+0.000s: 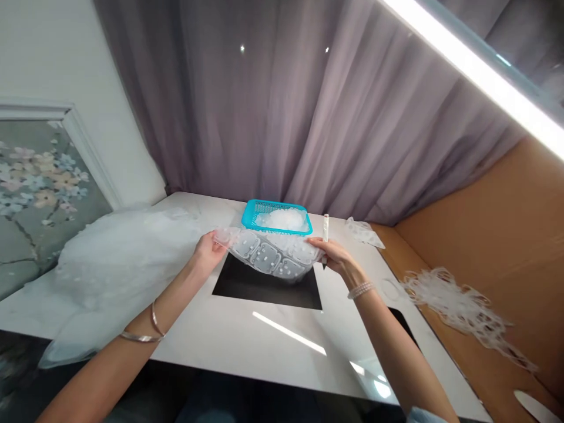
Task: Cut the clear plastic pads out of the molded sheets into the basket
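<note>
My left hand pinches the left end of a floppy translucent sheet. This sheet has rounded rectangular panels and many small white spots, and sags in the middle. At its right end, the fingers of my right hand are closed on the edge. A slim white pen-like tool with a dark tip also stands upright in the right hand. Beneath the sheet lies a black mat. Just behind it, a blue plastic basket holds a heap of translucent white pieces.
A large pile of translucent white plastic covers the table's left side. White loop-like scraps lie on brown cardboard at right. Crumpled translucent pieces rest at the back right. A dark flat object is partly behind my right forearm.
</note>
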Demonstrator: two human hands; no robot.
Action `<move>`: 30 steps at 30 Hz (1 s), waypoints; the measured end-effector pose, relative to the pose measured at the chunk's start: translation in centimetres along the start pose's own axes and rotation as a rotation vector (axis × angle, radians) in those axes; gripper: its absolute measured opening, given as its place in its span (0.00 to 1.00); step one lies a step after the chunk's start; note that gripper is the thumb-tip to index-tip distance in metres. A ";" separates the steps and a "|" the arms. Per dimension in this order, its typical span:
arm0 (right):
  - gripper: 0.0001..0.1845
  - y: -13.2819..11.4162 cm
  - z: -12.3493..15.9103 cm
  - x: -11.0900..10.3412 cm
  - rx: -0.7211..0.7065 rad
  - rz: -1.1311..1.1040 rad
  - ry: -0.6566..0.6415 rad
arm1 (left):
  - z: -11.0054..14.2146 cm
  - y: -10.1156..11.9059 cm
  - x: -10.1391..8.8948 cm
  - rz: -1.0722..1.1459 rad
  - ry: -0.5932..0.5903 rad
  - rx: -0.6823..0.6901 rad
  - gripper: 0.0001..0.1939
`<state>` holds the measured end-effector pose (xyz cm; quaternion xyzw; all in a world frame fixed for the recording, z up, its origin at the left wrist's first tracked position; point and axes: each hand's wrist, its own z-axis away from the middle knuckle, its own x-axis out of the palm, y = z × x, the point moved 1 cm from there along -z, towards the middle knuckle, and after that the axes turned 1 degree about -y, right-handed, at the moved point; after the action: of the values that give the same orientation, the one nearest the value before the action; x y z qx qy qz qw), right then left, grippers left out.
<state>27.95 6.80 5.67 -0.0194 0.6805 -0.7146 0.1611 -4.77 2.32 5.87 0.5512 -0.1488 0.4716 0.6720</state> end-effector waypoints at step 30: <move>0.45 6.1 0.4 2.2 -0.012 0.065 0.379 | -3.2 -0.5 -8.6 -1.083 -0.227 0.053 0.25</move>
<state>27.18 5.67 -0.67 0.1365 0.7033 -0.6957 0.0531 -9.80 1.11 -1.74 0.6130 0.0965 -0.0001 0.7842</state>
